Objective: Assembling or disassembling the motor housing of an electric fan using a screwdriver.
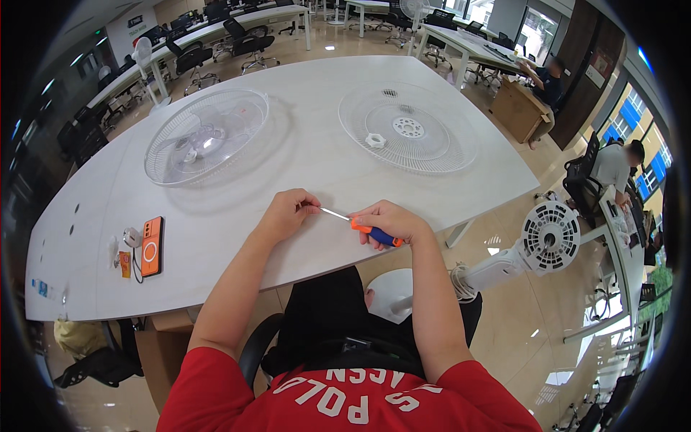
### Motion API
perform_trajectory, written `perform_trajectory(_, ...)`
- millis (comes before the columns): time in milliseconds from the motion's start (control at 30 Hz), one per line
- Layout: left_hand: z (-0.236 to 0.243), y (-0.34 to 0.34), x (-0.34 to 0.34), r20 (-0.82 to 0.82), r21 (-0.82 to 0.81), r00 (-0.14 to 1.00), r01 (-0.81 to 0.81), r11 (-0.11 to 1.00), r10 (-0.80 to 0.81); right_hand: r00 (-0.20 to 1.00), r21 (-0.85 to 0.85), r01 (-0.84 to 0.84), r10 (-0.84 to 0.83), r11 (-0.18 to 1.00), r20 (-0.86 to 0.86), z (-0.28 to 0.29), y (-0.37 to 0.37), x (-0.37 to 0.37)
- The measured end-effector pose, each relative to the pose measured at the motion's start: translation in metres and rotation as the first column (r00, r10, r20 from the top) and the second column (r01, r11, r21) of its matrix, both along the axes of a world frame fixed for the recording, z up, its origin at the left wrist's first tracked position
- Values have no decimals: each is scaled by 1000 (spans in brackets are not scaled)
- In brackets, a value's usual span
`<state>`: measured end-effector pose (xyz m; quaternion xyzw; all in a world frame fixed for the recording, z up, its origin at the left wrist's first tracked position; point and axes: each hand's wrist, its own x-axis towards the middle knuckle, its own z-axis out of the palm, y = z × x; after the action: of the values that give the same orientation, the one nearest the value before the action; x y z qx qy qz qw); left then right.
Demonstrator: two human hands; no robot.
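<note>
My right hand [389, 220] is closed round the orange-and-blue handle of a screwdriver [379, 233], above the table's near edge. Its metal shaft points left toward my left hand [286, 213], whose thumb and fingers are pinched together at the tip. Whatever they pinch is too small to make out. Beyond my left hand, a clear fan blade [191, 144] lies in a round white wire fan guard [241, 162]. A second fan guard [439, 147] lies flat at the right, with a white plastic nut [375, 140] on it.
A white fan stand [497, 272] with a bare motor housing [550, 236] leans beside the table at my right. An orange phone [152, 246], white charger [132, 237] and small orange packet [125, 264] lie at the left. Two people sit at the right; office chairs [248, 43] stand behind.
</note>
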<state>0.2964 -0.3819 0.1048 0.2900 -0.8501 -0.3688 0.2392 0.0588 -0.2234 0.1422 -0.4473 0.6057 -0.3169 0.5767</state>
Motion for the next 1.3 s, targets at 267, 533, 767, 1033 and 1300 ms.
perform_trajectory(267, -5, -3, 4, -106, -49, 991, 79, 996, -84, 999, 2, -31, 31, 1000, -7, 0, -1, 1)
perform_trajectory(533, -7, -5, 6, -82, 34, 994, 82, 996, -79, 999, -24, -48, 48, 999, -5, -1, 2, 3)
perform_trajectory(767, -5, -5, 7, -28, 136, 997, 81, 987, -78, 997, -58, -64, 62, 996, -46, -4, 4, 6)
perform_trajectory(1033, -10, 1, 1, -150, 196, 982, 146, 970, -117, 1000, -124, -4, 3, 992, -8, -8, 11, 10)
perform_trajectory(1300, 11, 31, -9, -413, 392, 880, 404, 827, -234, 991, -339, 71, -30, 938, 127, -31, 26, 10)
